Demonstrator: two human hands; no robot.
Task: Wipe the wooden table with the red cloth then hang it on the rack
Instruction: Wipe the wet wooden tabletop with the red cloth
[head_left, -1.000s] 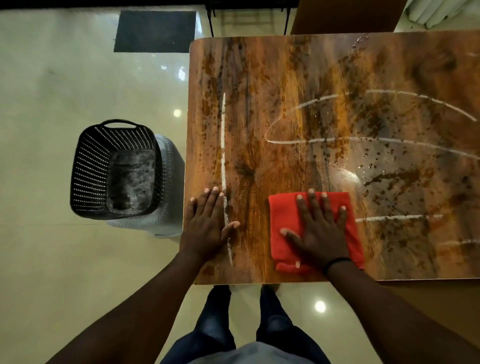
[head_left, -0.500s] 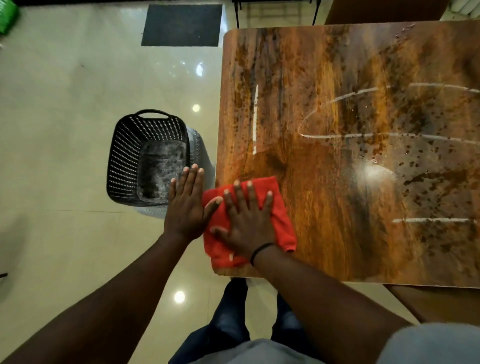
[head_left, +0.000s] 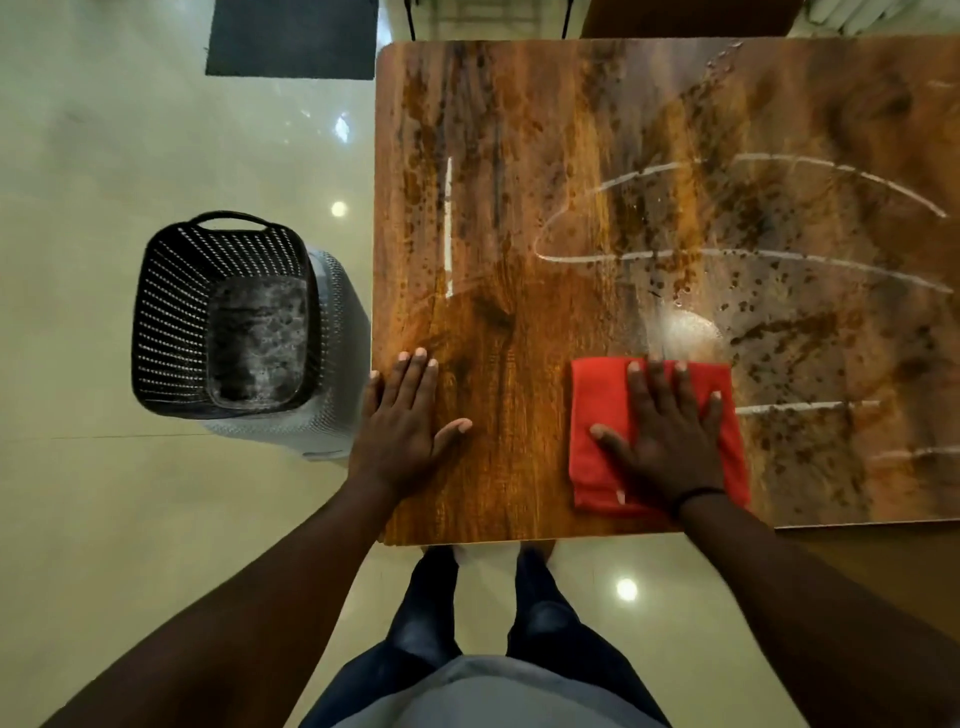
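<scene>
One wooden table (head_left: 649, 182) fills the upper right of the view, its top glossy, with streaky brown grain, dark speckles and several pale curved smear lines. One red cloth (head_left: 602, 415), folded into a soft rectangle with a napped, towel-like surface, lies near the table's near edge, roughly midway along the visible part of that edge. The right hand (head_left: 662, 441) lies flat on the cloth, fingers spread and palm down, pressing rather than gripping; a thin dark band circles that wrist. The left hand (head_left: 402, 431) rests open and flat at the table's near left corner, its little finger at the left edge, holding nothing. Two hands, two bare forearms and two legs in dark trousers are visible. On the shiny pale floor beside the table's left edge stands one dark perforated plastic basket (head_left: 171, 312) with a handle, rectangular with rounded corners. One dark rectangular mat (head_left: 291, 39) lies beyond it.
</scene>
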